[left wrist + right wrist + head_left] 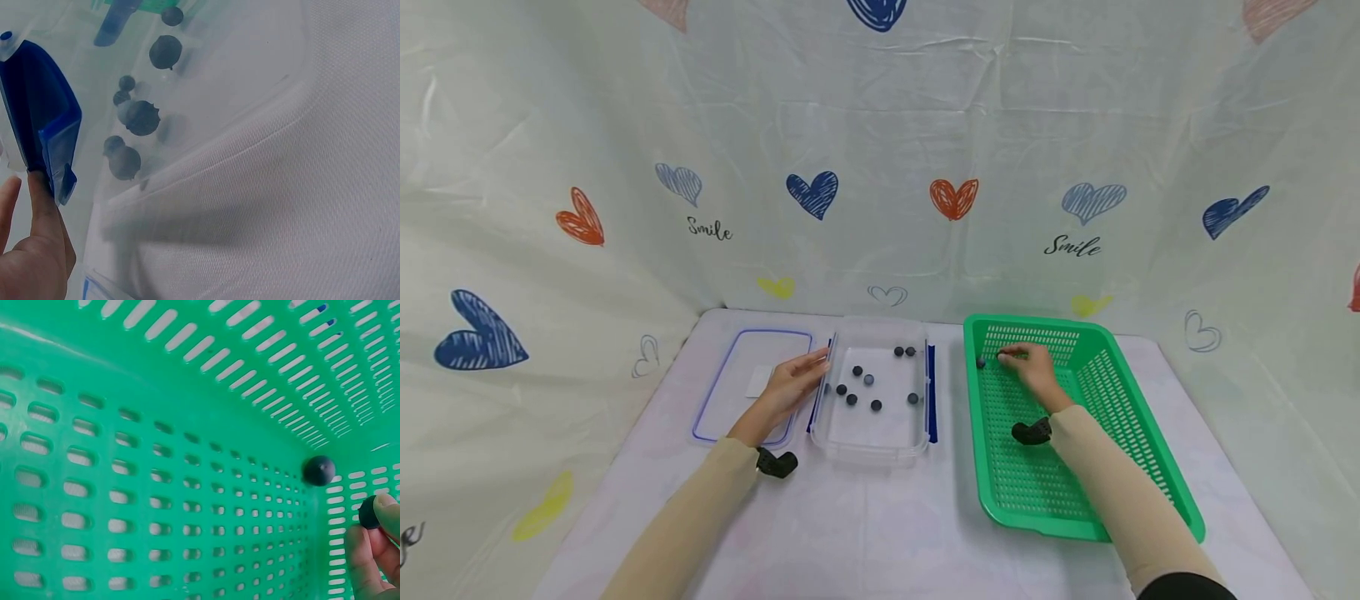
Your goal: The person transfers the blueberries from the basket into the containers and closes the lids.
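My right hand (1032, 367) pinches a dark blueberry (369, 512) between thumb and fingertips, inside the green basket (1093, 525). Another blueberry (319, 470) lies in the basket near its corner, a short way from those fingers. Several blueberries (876, 406) are scattered over the floor of a clear plastic container (870, 455). At that container's left side, my left hand (792, 385) reaches out with fairly straight fingers. In the left wrist view, its fingertips touch the lower end of the blue side latch (61, 134).
A clear lid with a blue rim (713, 400) lies flat to the left of the container, partly under the left forearm. Another blue latch (932, 392) runs along the container's right side. A white cloth (865, 533) covers the table, and a heart-printed curtain (880, 250) hangs behind.
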A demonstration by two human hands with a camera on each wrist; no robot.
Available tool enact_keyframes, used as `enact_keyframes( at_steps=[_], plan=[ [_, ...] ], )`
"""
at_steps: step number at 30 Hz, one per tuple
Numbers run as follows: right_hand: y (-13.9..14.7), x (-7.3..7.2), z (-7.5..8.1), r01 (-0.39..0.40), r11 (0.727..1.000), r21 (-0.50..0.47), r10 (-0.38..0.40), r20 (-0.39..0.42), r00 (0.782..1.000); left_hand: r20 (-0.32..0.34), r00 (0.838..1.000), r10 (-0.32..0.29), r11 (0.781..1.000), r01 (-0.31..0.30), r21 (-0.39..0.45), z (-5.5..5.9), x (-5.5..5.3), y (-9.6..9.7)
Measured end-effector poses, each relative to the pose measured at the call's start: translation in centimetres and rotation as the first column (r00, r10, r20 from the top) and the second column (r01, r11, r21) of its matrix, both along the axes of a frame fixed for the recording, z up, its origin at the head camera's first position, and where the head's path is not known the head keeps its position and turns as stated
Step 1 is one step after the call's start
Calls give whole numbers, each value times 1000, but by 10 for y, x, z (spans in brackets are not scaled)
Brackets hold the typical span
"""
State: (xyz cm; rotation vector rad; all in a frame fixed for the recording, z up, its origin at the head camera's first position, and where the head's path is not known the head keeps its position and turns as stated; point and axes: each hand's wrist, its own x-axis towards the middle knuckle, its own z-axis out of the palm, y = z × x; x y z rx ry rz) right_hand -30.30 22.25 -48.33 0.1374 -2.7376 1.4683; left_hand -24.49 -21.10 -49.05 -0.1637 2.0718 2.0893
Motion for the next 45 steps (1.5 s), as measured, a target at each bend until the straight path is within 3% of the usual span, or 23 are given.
enact_keyframes(
  at_steps=[10, 30, 35, 45],
  plan=[
    [1, 2, 8, -31, 999, -35, 32, 15, 999, 2, 1000, 8, 1000, -8, -1, -1, 1, -1],
    [4, 19, 48, -103, 989, -106, 104, 1, 995, 1, 1000, 3, 1000, -3, 2, -3, -1, 0],
    [2, 27, 60, -117, 986, -122, 119, 6, 993, -2, 1000, -1, 1000, 1, -4, 2, 1, 1],
    [-2, 36, 70, -117, 980, -162, 116, -14, 993, 0, 1000, 19, 1000, -19, 7, 0, 0, 1]
  ],
)
